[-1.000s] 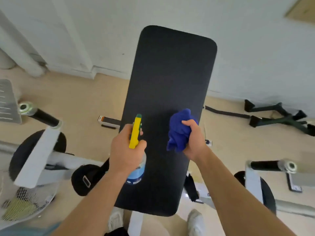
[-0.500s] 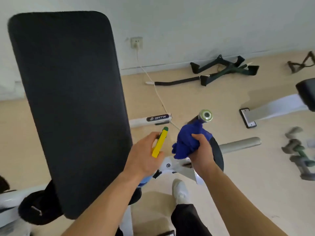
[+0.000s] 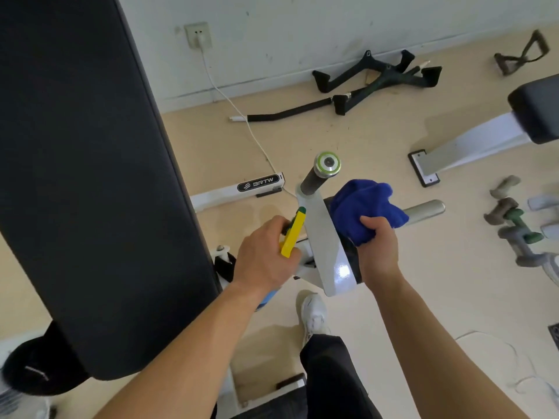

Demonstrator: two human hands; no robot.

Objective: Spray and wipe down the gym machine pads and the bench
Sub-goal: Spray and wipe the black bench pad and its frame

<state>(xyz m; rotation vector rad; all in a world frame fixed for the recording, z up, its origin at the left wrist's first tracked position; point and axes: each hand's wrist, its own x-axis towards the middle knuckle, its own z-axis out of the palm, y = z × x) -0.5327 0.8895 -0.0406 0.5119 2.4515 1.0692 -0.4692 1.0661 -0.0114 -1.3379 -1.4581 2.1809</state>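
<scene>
The black pad (image 3: 90,176), matte and smooth with rounded corners, fills the left of the view, its long axis running from near the person up and away toward the wall. Right of it a glossy white machine arm (image 3: 329,258) slopes upward and ends in a dark textured grip (image 3: 314,179) with a round metal cap. A white frame foot (image 3: 230,193) on the floor carries a black oval label reading "BRTW". The right hand (image 3: 378,249) grips a bunched blue cloth (image 3: 360,210), soft and fuzzy, just beside the arm's right edge. The left hand (image 3: 263,258) is curled round the spray bottle (image 3: 292,234). Its narrow yellow head runs lengthwise away from the person, the green tip pointing at the white arm. 1 blue patch of the bottle's body shows under the wrist.
</scene>
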